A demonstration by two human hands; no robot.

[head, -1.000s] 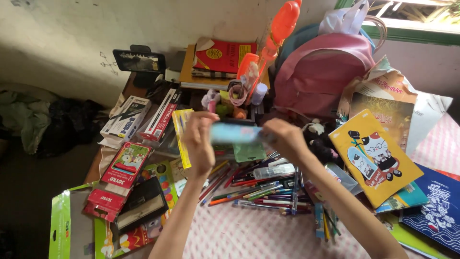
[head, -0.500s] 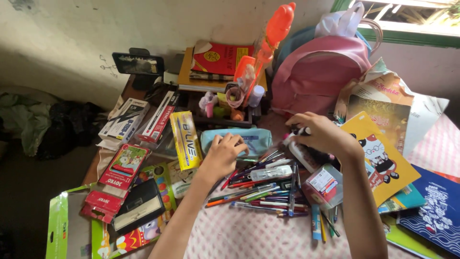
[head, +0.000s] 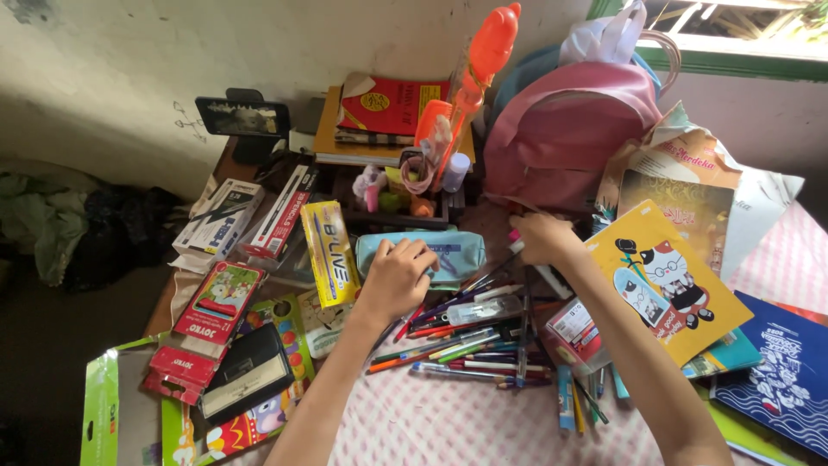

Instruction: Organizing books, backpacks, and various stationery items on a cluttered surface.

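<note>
Left hand (head: pixel 395 278), frame centre: fingers spread and laid flat on the light blue pencil case (head: pixel 423 255), pressing rather than gripping it; the case lies lengthwise just above the heap of loose pens and pencils (head: pixel 470 341). Right hand (head: pixel 542 238), right of centre: curled closed at the case's right end, apparently around a small pink-tipped item (too hidden to identify), so what it grasps cannot be told. Touching the right wrist, a yellow notebook with a cartoon cat (head: pixel 664 285); above it, a pink backpack (head: pixel 565 129). Left of the case, a yellow pen box (head: pixel 330 253) and a red card pack (head: pixel 216 302). Upper centre, an organiser tray of small items (head: pixel 405 194) beside a tall orange bottle (head: pixel 483 56). Risk, as a judgement: the forearms cross the pen heap, so a sweeping move could scatter pens off the pink checked cloth (head: pixel 448 423); a nudge against the crowded tray might topple the bottle.
</note>
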